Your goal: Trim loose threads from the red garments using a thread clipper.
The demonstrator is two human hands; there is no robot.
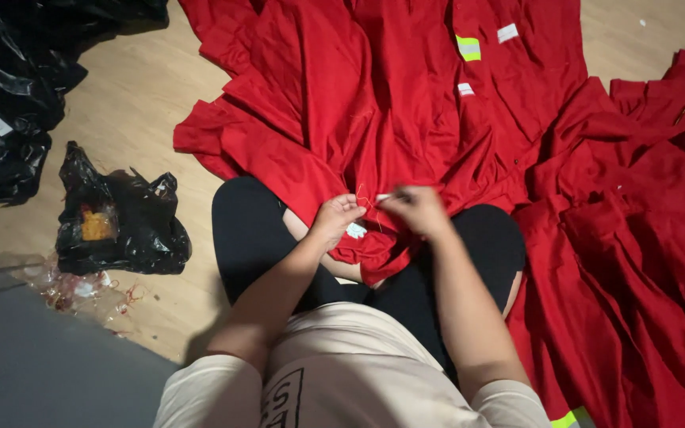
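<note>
The left hand (334, 218) pinches the red cloth (406, 103) on the lap, the right hand (418, 208) is closed on a thin thread (368, 200) — soft, light, best held near the seam.

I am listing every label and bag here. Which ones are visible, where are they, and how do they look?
Small white cloth label: on the red garment, beside the left hand; rectangular.
Two white patches: upper garment; rectangular.
Small black plastic bag: floor, left; crumpled, something yellow inside.
Large black plastic bags: upper left; white sticker.
</note>
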